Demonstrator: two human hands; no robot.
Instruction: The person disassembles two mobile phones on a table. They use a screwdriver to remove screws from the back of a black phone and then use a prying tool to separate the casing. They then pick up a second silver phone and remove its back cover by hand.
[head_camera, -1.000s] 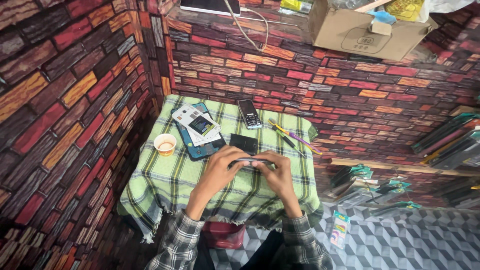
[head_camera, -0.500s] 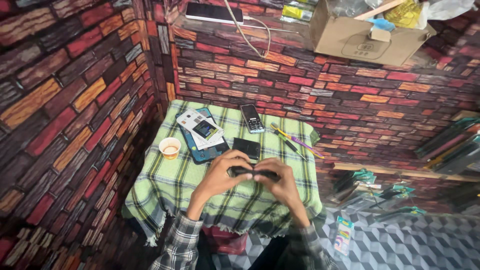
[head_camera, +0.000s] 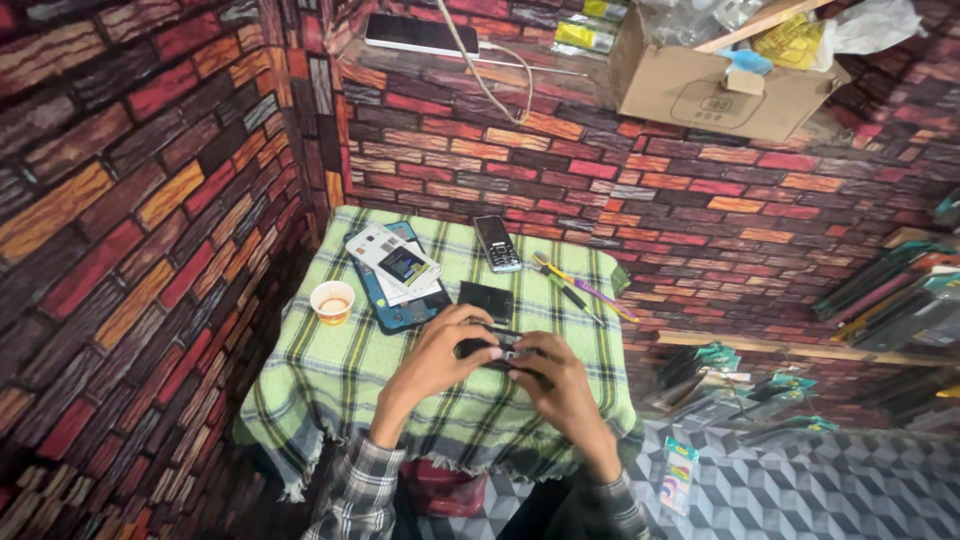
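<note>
A wall papered in red, orange and brown brick pattern (head_camera: 150, 200) closes in the scene on the left and behind. Against it stands a small surface draped in a green and white plaid cloth with a frayed hem (head_camera: 330, 390). On a ledge above sits an open brown cardboard box (head_camera: 720, 85) stuffed with wrappers.

Toward the far left corner of the surface lies a teal-edged flat slab (head_camera: 395, 305) with a white printed card (head_camera: 392, 262) on top of it. Near the far edge rests a dark keypad phone (head_camera: 496, 243); a black rectangular flat piece (head_camera: 486, 301) lies just beyond the hands. Slim yellow, purple and dark tools (head_camera: 580, 290) lie by the far right corner. A small paper cup of tan liquid (head_camera: 332, 300) stands near the left edge.

At the middle of the surface, the left hand (head_camera: 435, 355) and right hand (head_camera: 560, 385) are drawn close together, both pinching a small dark device with a pale metal part (head_camera: 498, 349) between fingertips and thumbs, just above the cloth.

Judging from this, the small part could slip from the fingertips and vanish into the plaid or off the near edge; a stray elbow might also tip the cup onto the electronics.
</note>
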